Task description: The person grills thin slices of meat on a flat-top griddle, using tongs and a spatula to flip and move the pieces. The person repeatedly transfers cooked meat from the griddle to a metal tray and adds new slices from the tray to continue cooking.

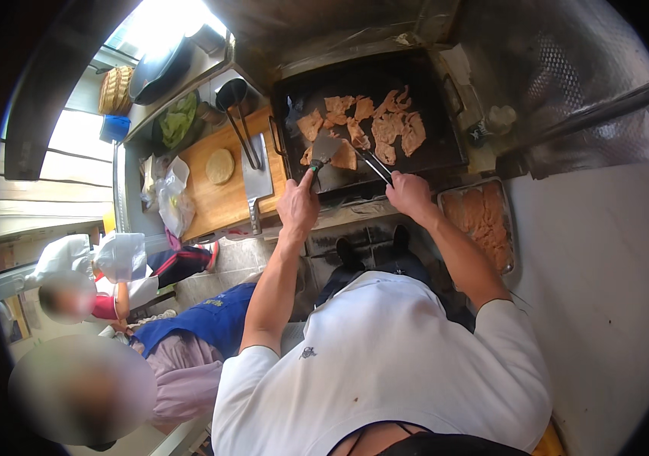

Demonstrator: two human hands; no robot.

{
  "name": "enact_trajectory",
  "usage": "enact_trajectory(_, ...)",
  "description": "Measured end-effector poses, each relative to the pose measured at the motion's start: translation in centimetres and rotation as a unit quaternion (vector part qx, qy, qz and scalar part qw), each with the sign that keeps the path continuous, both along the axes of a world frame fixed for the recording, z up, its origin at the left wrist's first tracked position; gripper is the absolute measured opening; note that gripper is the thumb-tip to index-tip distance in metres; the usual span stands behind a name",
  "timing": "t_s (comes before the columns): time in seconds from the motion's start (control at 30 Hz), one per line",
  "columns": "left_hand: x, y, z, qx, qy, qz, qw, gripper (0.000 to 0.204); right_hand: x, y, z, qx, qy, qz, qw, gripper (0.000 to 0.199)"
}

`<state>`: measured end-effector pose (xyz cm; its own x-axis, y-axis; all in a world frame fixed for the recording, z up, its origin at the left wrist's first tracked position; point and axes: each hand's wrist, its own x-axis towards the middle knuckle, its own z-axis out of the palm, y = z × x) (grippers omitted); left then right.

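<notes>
My left hand (299, 205) is closed round the handle of a spatula (326, 147), index finger stretched along it. The wide metal blade rests at the near side of a black griddle (434, 83), by some slices of meat (388, 126). Closed on a pair of metal tongs (375, 165), my right hand (409, 195) sits at the griddle's front edge. The tips of the tongs reach the meat near the middle, close to the spatula blade. Several browned, orange-tinted pieces lie spread over the hot plate.
A metal tray of raw meat (478, 222) stands right of the griddle. To the left, a wooden board (201, 144) holds a round flatbread (219, 166) and a cleaver (257, 178). Beyond are a dark pot (231, 93) and lettuce (178, 121). Two people (195, 327) are at my left.
</notes>
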<state>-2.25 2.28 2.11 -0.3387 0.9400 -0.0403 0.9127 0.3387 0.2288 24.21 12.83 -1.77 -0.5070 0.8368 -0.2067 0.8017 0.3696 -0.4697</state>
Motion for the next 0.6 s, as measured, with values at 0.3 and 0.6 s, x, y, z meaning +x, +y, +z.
enact_trajectory(0.3, -1.7, 0.1, -3.3, 0.101, -0.244, 0.103, 0.959, 0.045, 0.2, -0.6, 1.2, -0.029, 0.026, -0.042, 0.998, 0.032)
enact_trajectory(0.6, 2.4, 2.9, -1.2, 0.069, -0.556, 0.132, 0.817, 0.039, -1.3, 4.1, -0.6, 0.004, 0.072, -0.104, 0.992, 0.033)
